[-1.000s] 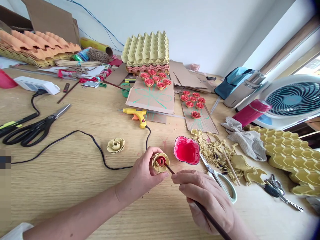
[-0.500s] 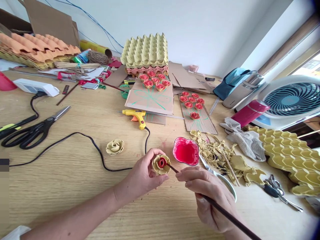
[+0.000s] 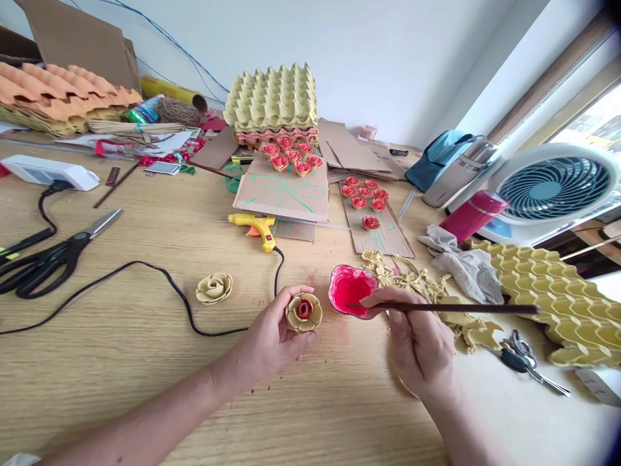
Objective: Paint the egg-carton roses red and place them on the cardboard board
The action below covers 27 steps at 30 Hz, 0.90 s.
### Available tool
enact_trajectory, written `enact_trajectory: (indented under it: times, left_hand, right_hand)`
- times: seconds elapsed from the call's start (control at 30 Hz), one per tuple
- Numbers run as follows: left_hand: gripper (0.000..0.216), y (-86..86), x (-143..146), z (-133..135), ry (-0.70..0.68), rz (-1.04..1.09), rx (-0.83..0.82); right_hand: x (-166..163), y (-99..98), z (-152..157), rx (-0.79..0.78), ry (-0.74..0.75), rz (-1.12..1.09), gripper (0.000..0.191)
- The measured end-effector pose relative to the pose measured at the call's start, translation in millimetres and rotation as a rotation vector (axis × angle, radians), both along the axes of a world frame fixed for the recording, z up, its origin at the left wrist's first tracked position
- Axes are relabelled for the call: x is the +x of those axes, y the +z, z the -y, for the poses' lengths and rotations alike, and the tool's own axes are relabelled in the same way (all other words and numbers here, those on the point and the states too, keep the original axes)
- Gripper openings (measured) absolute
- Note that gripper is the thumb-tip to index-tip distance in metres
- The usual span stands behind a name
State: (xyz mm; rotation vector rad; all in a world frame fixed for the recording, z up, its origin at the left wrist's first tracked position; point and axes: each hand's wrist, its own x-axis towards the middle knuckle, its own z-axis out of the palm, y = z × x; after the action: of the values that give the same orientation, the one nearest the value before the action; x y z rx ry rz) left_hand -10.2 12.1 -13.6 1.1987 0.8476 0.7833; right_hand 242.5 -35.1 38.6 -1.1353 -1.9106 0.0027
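A pale wooden table [image 3: 121, 362] strewn with craft scraps fills the view. The left hand [image 3: 269, 340] grips a yellow egg-carton rose with a red-painted centre [image 3: 303, 312], with the thumb along its far edge and the fingertips curled under its near edge. The right hand [image 3: 420, 343] pinches a thin dark paintbrush [image 3: 456, 308] held level. The brush tip is in a small dish of red paint [image 3: 350, 291] just beside the rose.

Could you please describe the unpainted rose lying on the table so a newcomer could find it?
Find the yellow glue gun mid-table and follow its black cord toward the person. The beige rose lies alone on the table inside the cord's bend. Unlike the red-centred rose in the left hand, it is wholly unpainted.
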Motion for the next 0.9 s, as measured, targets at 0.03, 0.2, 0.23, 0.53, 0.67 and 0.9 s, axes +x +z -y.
enact_trajectory:
  times: [0.03,0.2,0.23,0.53,0.67,0.9]
  left_hand:
    - [0.064,0.7,0,0,-0.005,0.004,-0.017]
    - [0.058,-1.1,-1,-1,0.021,0.058,0.074]
    - [0.057,-2.4,-1,-2,0.033,0.054,0.104]
    - [0.051,-2.9,-4,2,0.074,-0.037,0.194]
    - [0.043,0.3,-4,6,0.063,-0.079,0.273]
    - [0.041,4.9,-4,11,0.062,-0.304,0.489]
  right_hand:
    - [0,-0.3,0,-0.004,-0.017,0.029,0.024]
    - [-1,-2.9,-2,-0.003,-0.019,0.085,0.024]
    - [-1,-2.9,-2,-0.008,-0.017,0.084,0.024]
    - [0,-1.5,0,-0.022,-0.007,-0.056,0.024]
    - [-5,-3.6,8,0.058,0.081,-0.324,0.025]
    - [-20,7.9,21,-0.041,0.324,-0.409,0.022]
